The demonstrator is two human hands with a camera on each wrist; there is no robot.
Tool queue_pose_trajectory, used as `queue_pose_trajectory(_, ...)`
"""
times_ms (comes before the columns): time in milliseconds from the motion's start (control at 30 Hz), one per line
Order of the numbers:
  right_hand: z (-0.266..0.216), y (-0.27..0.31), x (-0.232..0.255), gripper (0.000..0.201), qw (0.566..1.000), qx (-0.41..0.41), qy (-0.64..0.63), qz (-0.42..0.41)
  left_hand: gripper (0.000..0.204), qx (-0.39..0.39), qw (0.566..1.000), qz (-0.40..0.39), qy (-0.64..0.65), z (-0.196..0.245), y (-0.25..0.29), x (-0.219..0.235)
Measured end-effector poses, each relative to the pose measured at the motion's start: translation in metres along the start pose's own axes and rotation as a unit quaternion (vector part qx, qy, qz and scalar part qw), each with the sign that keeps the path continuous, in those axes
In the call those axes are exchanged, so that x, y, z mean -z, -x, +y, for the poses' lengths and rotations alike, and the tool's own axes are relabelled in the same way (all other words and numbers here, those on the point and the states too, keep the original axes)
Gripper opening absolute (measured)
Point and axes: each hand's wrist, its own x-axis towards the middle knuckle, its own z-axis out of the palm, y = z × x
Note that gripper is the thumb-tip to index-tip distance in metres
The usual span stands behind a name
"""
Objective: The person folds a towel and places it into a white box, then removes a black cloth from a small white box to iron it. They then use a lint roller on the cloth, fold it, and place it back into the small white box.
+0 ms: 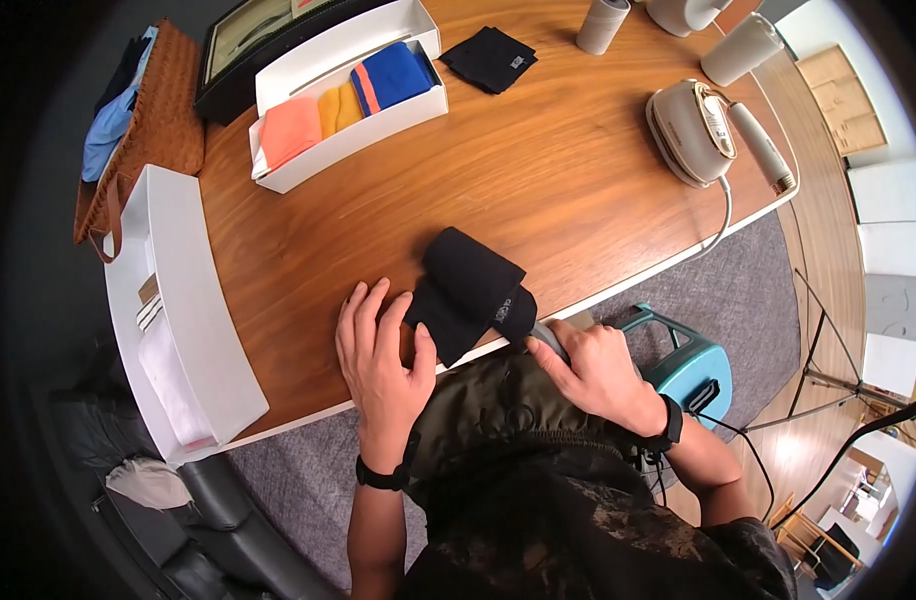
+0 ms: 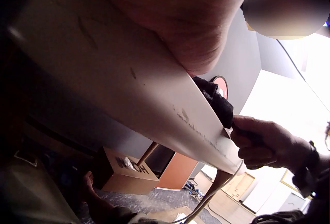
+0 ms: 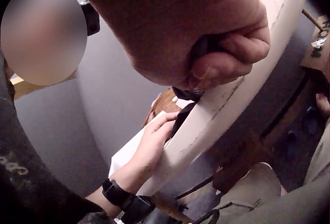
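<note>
A folded black sock (image 1: 468, 285) with small pale lettering lies near the front edge of the wooden table. My left hand (image 1: 383, 350) rests on the tabletop at its left, fingers spread and fairly straight, thumb at the sock's edge. With curled fingers my right hand (image 1: 603, 370) grips a grey handle (image 1: 550, 340) at the sock's right end, thumb along it. The handle's far end is hidden by the black fabric, so I cannot tell what kind of tool it is. In the right wrist view, the right hand (image 3: 221, 53) is closed round something dark, low over the table edge.
A white box (image 1: 348, 140) of folded coral, yellow and blue clothing stands at the back left, beside a flat black cloth (image 1: 490, 60). Another white box (image 1: 228, 330) sits at the left edge. A corded garment steamer (image 1: 693, 135) stands at the right, above a teal stool (image 1: 693, 370).
</note>
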Motion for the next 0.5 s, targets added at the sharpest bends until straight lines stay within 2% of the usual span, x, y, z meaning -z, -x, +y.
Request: queue_pose_trajectory(500, -0.0004, -0.0027, 0.0022, 0.033, 1.0, -0.005, -0.023, -0.007, 0.036, 0.0, 1.0, 0.0, -0.005, -0.0005, 0.0003, -0.0002)
